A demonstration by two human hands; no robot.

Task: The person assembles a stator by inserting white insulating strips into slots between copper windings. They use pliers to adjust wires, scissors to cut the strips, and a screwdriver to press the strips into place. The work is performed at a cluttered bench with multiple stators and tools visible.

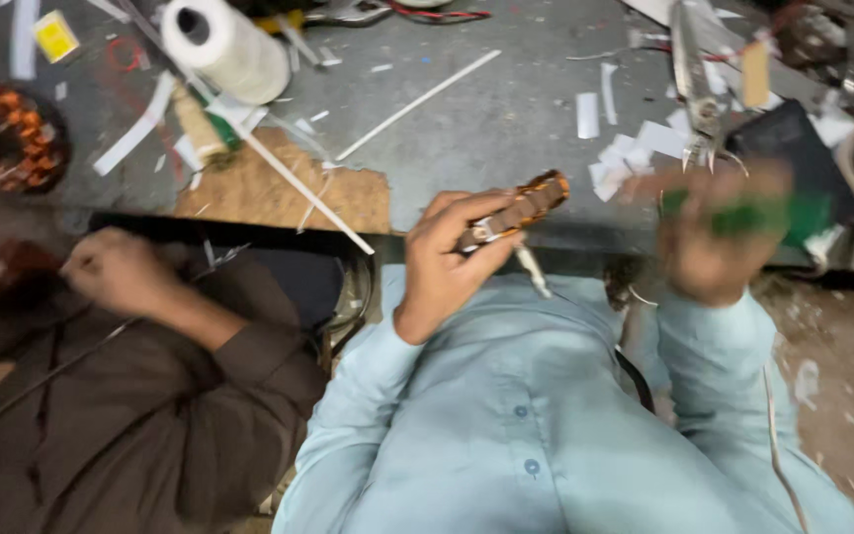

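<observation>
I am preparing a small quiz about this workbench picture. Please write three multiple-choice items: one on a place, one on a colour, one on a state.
1. Where is the white thread spool?
A. bench, upper left
B. floor
C. person's lap

2. What colour is the blurred thing in the right hand?
A. red
B. green
C. blue

3. What is the left hand doing?
A. lying flat
B. hanging empty
C. gripping a small coil piece

Answers: 1 A, it lies among paper strips; 2 B, green shows between the fingers; 3 C, fingers wrap it.
</observation>
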